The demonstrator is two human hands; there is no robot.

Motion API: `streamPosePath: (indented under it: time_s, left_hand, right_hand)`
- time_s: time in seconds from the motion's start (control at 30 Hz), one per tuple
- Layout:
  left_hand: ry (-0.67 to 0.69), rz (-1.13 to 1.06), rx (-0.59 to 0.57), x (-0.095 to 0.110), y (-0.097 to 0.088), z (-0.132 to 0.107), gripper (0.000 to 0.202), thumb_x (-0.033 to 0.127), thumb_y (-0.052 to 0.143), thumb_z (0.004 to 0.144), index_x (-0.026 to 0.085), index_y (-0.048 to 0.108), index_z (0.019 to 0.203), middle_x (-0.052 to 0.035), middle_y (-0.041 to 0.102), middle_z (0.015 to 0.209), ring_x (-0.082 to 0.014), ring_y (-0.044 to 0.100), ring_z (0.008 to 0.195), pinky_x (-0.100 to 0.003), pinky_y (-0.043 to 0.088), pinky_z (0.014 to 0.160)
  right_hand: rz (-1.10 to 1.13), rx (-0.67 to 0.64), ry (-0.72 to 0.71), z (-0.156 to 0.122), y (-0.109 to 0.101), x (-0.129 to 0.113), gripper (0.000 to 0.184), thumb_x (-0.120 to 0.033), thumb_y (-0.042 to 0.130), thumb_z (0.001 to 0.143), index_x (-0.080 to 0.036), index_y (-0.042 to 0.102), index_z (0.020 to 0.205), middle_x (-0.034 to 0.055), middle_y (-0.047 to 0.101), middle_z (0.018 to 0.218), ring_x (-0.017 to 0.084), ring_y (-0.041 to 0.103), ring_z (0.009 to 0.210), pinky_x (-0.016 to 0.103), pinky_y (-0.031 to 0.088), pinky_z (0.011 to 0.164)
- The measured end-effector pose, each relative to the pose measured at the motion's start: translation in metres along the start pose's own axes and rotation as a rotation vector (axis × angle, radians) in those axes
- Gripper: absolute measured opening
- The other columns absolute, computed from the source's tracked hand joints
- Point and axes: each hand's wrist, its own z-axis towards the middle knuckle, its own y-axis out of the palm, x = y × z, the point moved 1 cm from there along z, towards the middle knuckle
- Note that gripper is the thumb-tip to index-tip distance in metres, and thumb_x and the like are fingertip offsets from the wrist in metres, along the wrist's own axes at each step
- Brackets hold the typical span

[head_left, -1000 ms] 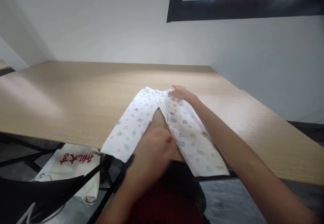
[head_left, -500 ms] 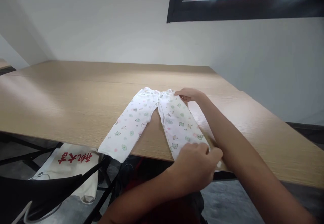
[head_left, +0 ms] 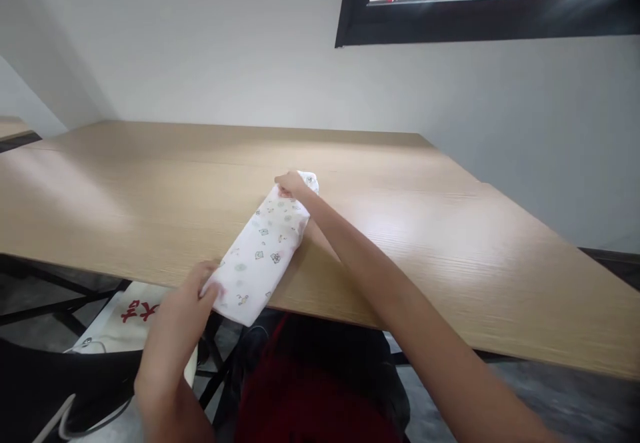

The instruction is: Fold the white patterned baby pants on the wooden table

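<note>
A pair of small white pants [head_left: 263, 243] with a print of little green and pink animals lies folded lengthwise, one leg over the other, slanting across the table's front edge. My left hand [head_left: 187, 299] pinches the outer corner of the leg hems, which stick out past the edge. At the waistband end my right hand [head_left: 291, 184] is closed on the upper left corner of the cloth. Its fingertips are partly hidden behind the hand. The lower leg is covered by the upper one.
The pants rest on a wide wooden table [head_left: 425, 229] that reaches back to a grey wall. Below its front edge on the left are a cream cloth bag [head_left: 113, 323] with red lettering, a black chair [head_left: 60, 383] and a cable [head_left: 95, 433].
Both hands have moved left, carrying the right leg of the pants over onto the left one. Spread out before, the pants are now folded in half lengthwise.
</note>
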Motion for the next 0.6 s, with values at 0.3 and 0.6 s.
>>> streamPosePath:
  time_s: [0.3, 0.6]
  left_hand:
    - [0.378, 0.366, -0.251, 0.072, 0.033, -0.016, 0.023, 0.024, 0.037, 0.086, 0.02, 0.06, 0.086, -0.0059, 0.063, 0.083, -0.0229, 0.06, 0.076, -0.031, 0.043, 0.064]
    - [0.813, 0.504, -0.123, 0.138, 0.063, 0.073, 0.03, 0.026, 0.036, 0.093, 0.013, 0.054, 0.112, -0.0143, 0.052, 0.117, -0.0268, 0.049, 0.106, -0.038, 0.043, 0.084]
  right_hand:
    - [-0.227, -0.011, -0.137, -0.02, -0.046, 0.041, 0.036, -0.013, 0.046, 0.077, -0.016, 0.052, 0.113, 0.0075, 0.063, 0.092, 0.022, 0.059, 0.083, 0.03, 0.049, 0.068]
    - [-0.564, -0.374, -0.547, -0.065, -0.073, 0.068, 0.037, -0.017, 0.031, 0.088, -0.021, 0.057, 0.115, 0.0038, 0.058, 0.118, 0.021, 0.052, 0.107, 0.04, 0.041, 0.094]
